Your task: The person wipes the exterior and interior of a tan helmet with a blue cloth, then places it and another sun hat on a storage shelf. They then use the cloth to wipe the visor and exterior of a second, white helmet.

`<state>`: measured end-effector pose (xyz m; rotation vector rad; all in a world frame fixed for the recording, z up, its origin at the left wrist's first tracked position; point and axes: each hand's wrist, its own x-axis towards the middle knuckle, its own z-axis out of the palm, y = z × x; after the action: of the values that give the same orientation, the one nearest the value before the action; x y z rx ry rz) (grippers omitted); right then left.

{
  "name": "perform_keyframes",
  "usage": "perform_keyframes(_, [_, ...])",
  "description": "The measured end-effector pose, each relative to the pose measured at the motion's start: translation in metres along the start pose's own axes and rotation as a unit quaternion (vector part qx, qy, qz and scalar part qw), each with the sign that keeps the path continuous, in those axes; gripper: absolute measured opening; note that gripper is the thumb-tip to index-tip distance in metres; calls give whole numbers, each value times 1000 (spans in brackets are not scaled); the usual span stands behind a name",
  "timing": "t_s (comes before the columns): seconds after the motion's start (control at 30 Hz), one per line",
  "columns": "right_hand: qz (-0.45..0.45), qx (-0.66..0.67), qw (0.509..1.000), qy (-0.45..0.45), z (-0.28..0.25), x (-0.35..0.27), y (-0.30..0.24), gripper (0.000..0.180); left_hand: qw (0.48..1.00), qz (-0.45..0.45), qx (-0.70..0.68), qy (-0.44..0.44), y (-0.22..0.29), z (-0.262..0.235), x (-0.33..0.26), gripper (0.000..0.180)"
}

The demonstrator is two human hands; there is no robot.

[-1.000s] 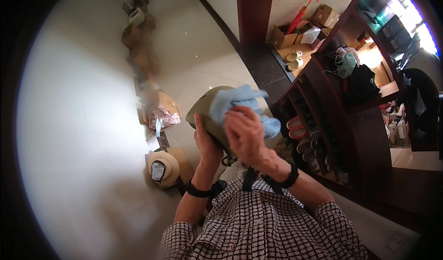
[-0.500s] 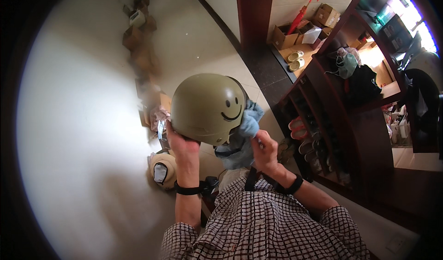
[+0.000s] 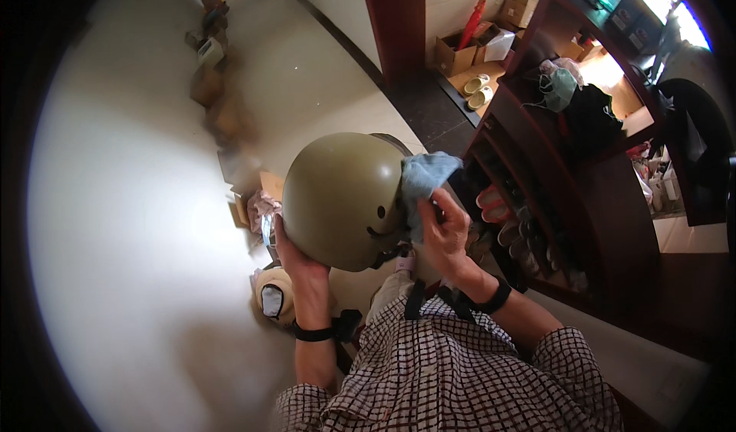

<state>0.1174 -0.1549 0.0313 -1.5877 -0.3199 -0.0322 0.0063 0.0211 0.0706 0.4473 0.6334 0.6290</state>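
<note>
Hallway floor, cardboard box (image 3: 454, 52) open, hands (image 3: 443, 233) holding helmet (image 3: 343, 200)

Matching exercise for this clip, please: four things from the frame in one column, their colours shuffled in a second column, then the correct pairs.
Things:
1. helmet held by the left hand
2. cloth in the right hand
3. umbrella by the wall
4. cardboard box

Colours:
A. red
B. brown
C. olive green
D. light blue

Pairs: 1-C, 2-D, 3-A, 4-B

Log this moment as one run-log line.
left hand: holds olive helmet from below | right hand: presses blue cloth on helmet's side | floor: tan helmet
</note>
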Motion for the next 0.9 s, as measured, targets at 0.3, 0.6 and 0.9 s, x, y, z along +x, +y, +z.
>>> perform_keyframes(0.3, [62,83,992,-66,-16,35,1,18,992,31,71,-104,24,-4,-26,50])
perform_keyframes(0.6, [-19,-59,980,-187,-12,66,-18,22,938,-4,329,-107,25,-35,-47,40])
perform_keyframes(0.9, [37,-56,969,-237,-28,61,-34,18,917,55,385,-92,35,-35,-63,38])
